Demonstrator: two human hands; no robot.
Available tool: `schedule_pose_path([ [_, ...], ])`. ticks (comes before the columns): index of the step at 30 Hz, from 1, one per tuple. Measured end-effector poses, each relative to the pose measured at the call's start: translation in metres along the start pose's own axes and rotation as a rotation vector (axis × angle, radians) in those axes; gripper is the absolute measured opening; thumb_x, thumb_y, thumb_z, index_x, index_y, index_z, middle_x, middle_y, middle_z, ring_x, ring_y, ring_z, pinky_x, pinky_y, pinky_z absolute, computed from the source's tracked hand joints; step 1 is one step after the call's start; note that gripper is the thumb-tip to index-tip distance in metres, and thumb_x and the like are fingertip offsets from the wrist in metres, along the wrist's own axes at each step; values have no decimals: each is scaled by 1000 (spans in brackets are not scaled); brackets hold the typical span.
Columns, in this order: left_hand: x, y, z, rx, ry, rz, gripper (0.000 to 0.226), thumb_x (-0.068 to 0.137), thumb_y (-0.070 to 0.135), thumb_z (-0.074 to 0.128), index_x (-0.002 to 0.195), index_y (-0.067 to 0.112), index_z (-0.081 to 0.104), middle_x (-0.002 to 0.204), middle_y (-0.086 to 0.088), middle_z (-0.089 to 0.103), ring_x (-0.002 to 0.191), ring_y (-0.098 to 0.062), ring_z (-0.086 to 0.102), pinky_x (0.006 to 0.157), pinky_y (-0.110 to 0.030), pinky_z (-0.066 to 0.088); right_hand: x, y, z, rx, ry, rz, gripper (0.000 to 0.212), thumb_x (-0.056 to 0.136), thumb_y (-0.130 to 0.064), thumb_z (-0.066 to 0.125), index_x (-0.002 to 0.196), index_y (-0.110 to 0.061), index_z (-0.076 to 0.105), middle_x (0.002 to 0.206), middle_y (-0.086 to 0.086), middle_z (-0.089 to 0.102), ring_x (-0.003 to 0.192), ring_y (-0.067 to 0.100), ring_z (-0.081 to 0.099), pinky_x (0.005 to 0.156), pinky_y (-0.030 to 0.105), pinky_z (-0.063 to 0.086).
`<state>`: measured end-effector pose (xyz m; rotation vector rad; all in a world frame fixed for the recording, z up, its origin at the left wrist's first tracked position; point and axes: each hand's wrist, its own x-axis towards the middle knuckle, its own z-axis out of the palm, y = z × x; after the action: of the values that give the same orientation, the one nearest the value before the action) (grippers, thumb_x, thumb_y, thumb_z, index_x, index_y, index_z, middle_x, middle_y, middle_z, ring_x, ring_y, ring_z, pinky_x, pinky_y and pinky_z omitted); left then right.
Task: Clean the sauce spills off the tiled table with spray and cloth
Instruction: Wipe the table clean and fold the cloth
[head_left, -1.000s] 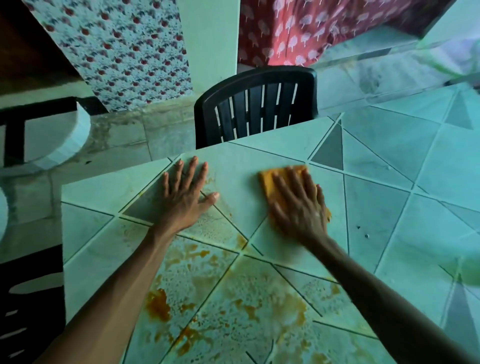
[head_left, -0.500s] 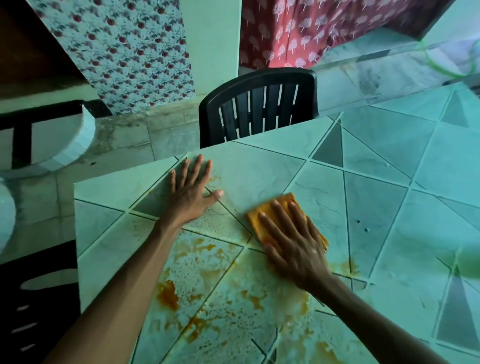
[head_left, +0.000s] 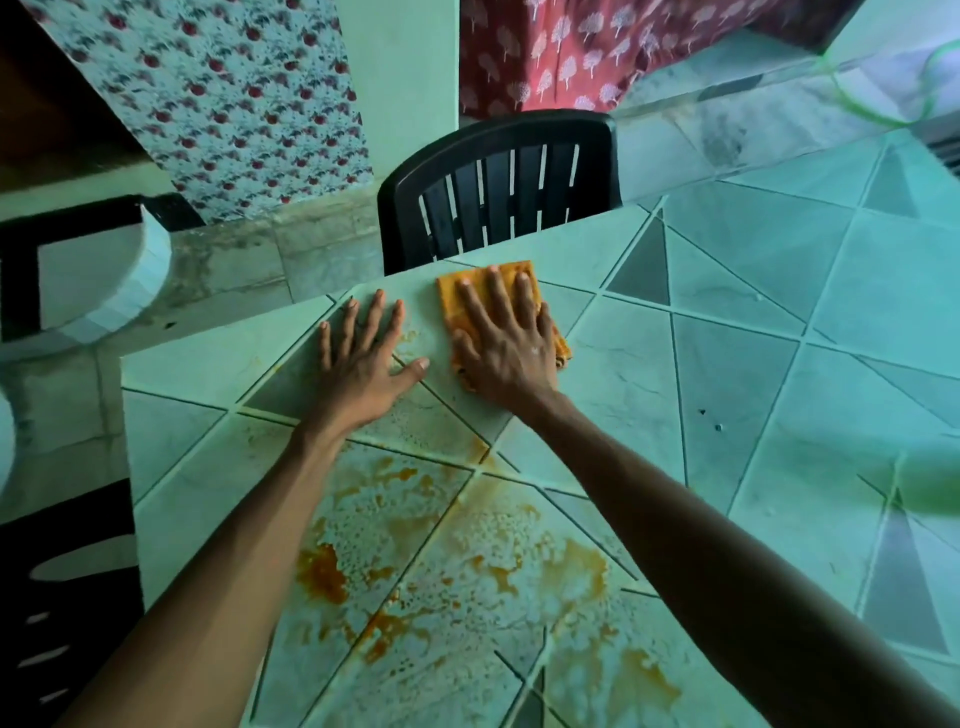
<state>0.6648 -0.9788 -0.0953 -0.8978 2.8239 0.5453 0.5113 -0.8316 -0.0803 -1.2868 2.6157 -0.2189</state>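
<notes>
A folded orange cloth (head_left: 457, 296) lies near the far edge of the tiled table (head_left: 753, 374). My right hand (head_left: 506, 343) presses flat on it with straight, spread fingers. My left hand (head_left: 363, 364) rests flat on the tiles just left of the cloth, fingers spread. Orange sauce spills (head_left: 322, 571) and foamy spray residue (head_left: 493, 545) cover the tiles nearer to me, between my forearms. No spray bottle is clearly in view.
A black plastic chair (head_left: 498, 187) stands tucked against the table's far edge, right behind the cloth. Another dark chair (head_left: 47, 597) sits at the lower left. A blurred green shape (head_left: 930, 483) shows at the right. Patterned fabrics hang at the back.
My right hand has pushed the cloth away from me and to the left, up to the table's far edge. My left hand has stayed flat in place.
</notes>
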Motion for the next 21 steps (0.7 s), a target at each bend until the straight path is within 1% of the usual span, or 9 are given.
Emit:
schedule_pose_path([
  [2,1,3,-2,-2,-15,3,85,85,77,22,154,40,-13,160,11,-27,146,-18,-31,117,-51,-20,-54,5,3,-11,-7,-102,65,103,-60,24,160,-39,2,169,-1,-8,154,30,-14,124,56,4],
  [4,1,6,-4,-19,-25,8,85,84,76,22,154,40,-11,160,12,-26,145,-16,-31,116,-50,-21,-111,20,5,-20,-1,-140,62,103,-59,26,159,-42,6,169,-5,-4,155,27,-12,124,53,7],
  [6,-1,10,-9,-42,-9,-16,82,91,71,32,156,38,-4,162,10,-20,147,-17,-26,115,-50,-20,-139,48,6,-45,-14,-140,60,103,-60,27,158,-45,7,169,-10,-1,156,23,-10,123,50,8],
  [8,-5,26,-14,-33,65,-60,74,96,54,48,157,31,14,166,4,-2,151,-21,-13,118,-51,-15,-137,82,0,-72,-9,-79,60,102,-63,22,157,-48,7,169,-12,0,156,21,-9,124,51,10],
  [10,-13,52,-17,0,156,-46,69,92,33,61,153,23,31,164,-2,20,152,-26,4,122,-52,-4,-130,114,-10,-53,6,69,61,99,-66,18,157,-49,7,169,-13,1,156,20,-6,123,53,13],
  [12,-29,78,-15,-17,185,18,68,87,26,67,149,17,40,158,-5,33,150,-28,18,121,-51,8,-139,138,-15,-28,22,211,62,97,-68,15,157,-50,7,169,-13,2,156,21,-4,123,53,13],
  [15,-62,104,3,-61,132,100,67,85,33,69,145,16,46,155,-6,39,146,-29,26,120,-50,16,-182,151,-12,-19,46,306,64,96,-67,14,157,-48,7,169,-13,-2,156,21,-6,122,51,15],
  [17,-82,111,15,-86,99,126,70,82,41,69,143,15,48,154,-8,39,145,-30,29,118,-50,19,-218,137,-5,-11,64,339,64,98,-65,18,158,-46,8,169,-11,-4,156,22,-8,122,50,16],
  [21,-111,105,28,-47,18,118,84,79,47,71,148,12,40,160,-11,27,147,-32,24,117,-48,22,-270,64,19,-3,62,230,61,102,-58,27,159,-42,13,169,-6,2,156,25,-4,121,51,14],
])
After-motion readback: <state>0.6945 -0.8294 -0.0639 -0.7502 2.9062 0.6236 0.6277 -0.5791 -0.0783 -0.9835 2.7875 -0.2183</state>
